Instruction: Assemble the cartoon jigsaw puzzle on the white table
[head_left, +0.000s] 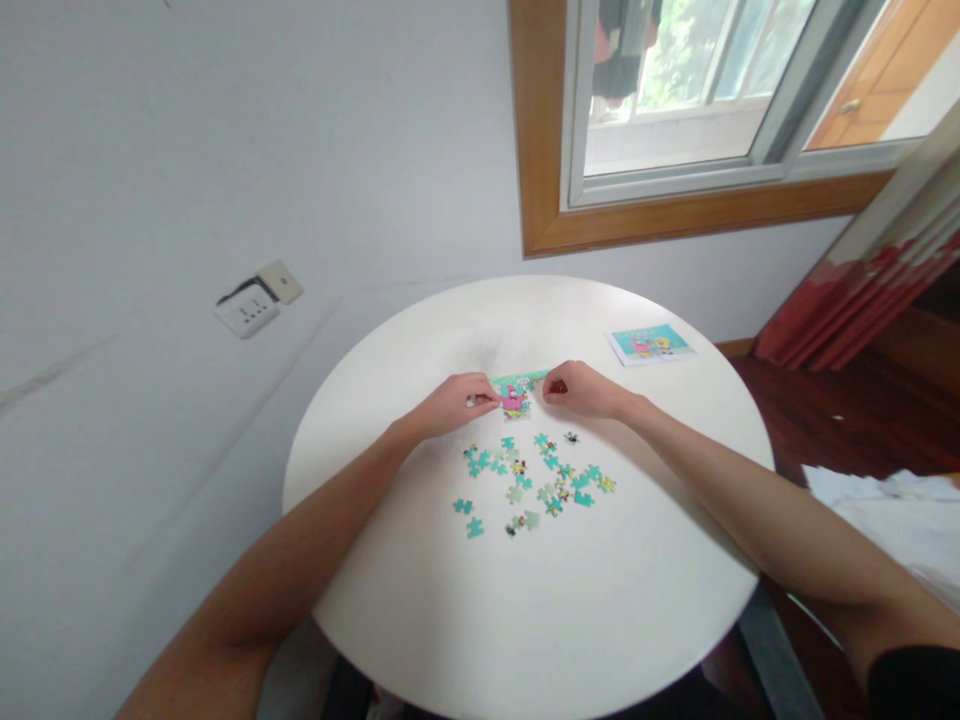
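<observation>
A partly joined jigsaw puzzle point(516, 402) with a pink cartoon figure and a green strip along its top lies on the white table between my hands. My left hand point(463, 402) pinches at its left edge, thumb and forefinger together. At the puzzle's right side my right hand point(577, 390) is closed, its fingers curled and the fingertips together; whatever they hold is hidden. Loose jigsaw pieces point(582, 497), mostly turquoise with some yellow and pale green, are scattered on the near side of the puzzle.
A picture card point(651, 345) with the same cartoon style lies at the table's far right. The round white table point(510, 620) stands close to the wall, with a socket point(247, 308) at left. A window point(690, 100) and a red-and-cream curtain point(847, 280) are beyond.
</observation>
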